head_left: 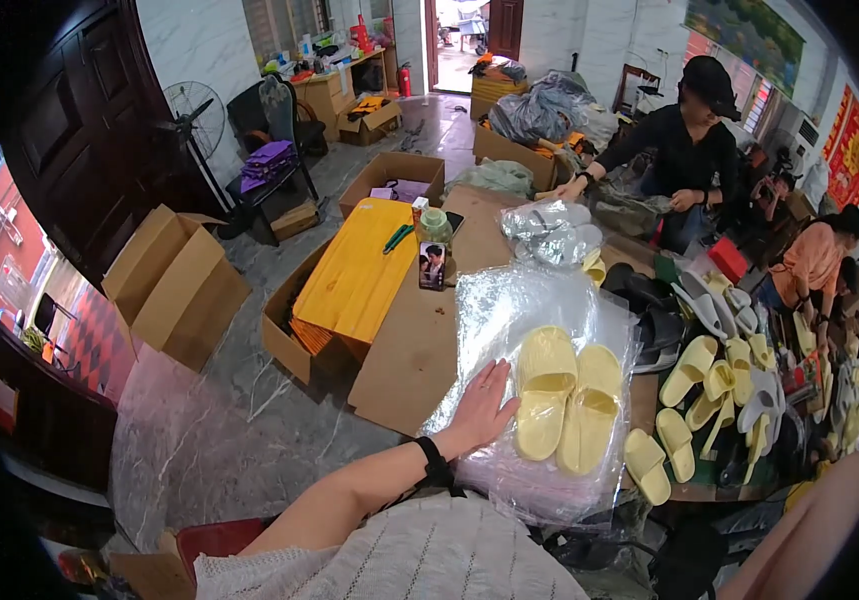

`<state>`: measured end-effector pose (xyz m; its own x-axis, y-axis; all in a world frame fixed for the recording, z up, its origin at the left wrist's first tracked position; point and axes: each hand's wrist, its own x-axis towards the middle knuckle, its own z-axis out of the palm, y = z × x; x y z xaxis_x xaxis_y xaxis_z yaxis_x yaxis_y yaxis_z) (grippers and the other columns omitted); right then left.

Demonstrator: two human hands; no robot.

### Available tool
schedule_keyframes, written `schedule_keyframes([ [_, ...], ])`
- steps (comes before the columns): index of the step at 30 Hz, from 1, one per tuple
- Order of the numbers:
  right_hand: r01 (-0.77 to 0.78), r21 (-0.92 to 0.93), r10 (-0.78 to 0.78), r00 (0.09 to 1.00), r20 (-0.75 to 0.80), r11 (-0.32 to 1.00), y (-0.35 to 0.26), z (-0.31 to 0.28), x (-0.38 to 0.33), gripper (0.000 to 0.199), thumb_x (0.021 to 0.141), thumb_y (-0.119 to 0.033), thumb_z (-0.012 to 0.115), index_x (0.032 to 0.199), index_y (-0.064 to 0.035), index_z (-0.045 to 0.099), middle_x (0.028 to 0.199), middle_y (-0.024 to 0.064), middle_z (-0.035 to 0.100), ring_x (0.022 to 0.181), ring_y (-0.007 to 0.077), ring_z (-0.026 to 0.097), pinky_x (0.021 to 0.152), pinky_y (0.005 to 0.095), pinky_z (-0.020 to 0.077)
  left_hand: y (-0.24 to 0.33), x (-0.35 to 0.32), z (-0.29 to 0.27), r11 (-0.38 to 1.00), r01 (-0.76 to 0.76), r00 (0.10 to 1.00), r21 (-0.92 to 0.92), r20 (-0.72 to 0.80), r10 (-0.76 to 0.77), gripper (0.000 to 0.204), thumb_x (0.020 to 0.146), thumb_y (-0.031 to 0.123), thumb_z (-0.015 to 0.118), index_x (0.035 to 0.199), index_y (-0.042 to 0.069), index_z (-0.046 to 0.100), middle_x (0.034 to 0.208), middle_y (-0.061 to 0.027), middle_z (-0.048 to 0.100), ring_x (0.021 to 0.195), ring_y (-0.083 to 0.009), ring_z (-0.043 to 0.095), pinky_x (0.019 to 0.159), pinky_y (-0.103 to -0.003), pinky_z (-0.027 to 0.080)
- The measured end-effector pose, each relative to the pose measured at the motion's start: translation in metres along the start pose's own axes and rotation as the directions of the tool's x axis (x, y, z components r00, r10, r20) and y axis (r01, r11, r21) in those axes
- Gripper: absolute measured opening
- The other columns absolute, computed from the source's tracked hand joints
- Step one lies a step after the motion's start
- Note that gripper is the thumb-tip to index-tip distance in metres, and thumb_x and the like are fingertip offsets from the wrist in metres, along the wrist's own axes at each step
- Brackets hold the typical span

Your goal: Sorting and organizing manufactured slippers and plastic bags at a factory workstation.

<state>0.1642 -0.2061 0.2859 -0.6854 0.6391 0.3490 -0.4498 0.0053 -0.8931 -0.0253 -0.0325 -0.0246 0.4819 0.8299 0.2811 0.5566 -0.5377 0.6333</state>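
Note:
My left hand point(481, 405) lies flat on a stack of clear plastic bags point(489, 310), fingers stretched out and holding nothing. Just right of its fingertips, a pair of pale yellow slippers point(569, 400) rests on the stack, toes pointing away from me. Clear film with shiny reflections appears to cover the pair. At the lower right only part of my right arm point(809, 530) shows; its hand is out of the picture. Loose yellow slippers point(647, 466) lie beside the stack on the right.
More yellow, grey and black slippers point(654, 330) pile up on the right. Beyond the stack sit bagged grey slippers point(554, 232). Left of it are a phone point(431, 266), a jar point(435, 226) and a yellow stack point(354, 270) in a carton. Co-workers point(689, 150) stand across the table.

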Motion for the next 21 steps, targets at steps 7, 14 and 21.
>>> schedule_keyframes([
  [7,0.094,0.034,-0.094,0.995,-0.012,0.995,0.007,0.0,-0.001,0.026,0.099,-0.033,0.056,0.09,-0.0111,0.069,0.089,0.0017,0.069,0.061,0.0124,0.057,0.053,0.0261,0.0431,-0.002,-0.001,0.003,1.0,0.009,1.0,-0.016,-0.005,-0.009,0.07,0.1,0.039,0.049,0.147,-0.011,0.034,0.152,-0.0284,0.038,0.145,-0.0426,0.03,0.119,-0.048,0.025],
  [14,0.187,0.069,-0.187,0.982,-0.018,0.98,0.013,0.004,0.0,0.026,0.098,-0.03,0.057,0.086,-0.0117,0.069,0.086,0.0012,0.069,0.059,0.0118,0.056,0.051,0.0262,0.0424,-0.001,-0.001,0.002,1.0,0.005,1.0,-0.015,-0.009,-0.006,0.07,0.101,0.039,0.05,0.146,-0.011,0.034,0.152,-0.0282,0.039,0.145,-0.043,0.03,0.119,-0.047,0.025],
  [21,0.269,0.095,-0.266,0.963,-0.043,0.958,0.012,0.003,0.006,0.026,0.097,-0.028,0.057,0.082,-0.0124,0.07,0.083,0.0006,0.069,0.056,0.0111,0.055,0.049,0.0263,0.0417,0.0,0.0,0.003,1.0,-0.005,1.0,-0.015,-0.026,0.005,0.069,0.099,0.037,0.052,0.145,-0.012,0.036,0.15,-0.0288,0.041,0.144,-0.0436,0.032,0.119,-0.048,0.026],
])
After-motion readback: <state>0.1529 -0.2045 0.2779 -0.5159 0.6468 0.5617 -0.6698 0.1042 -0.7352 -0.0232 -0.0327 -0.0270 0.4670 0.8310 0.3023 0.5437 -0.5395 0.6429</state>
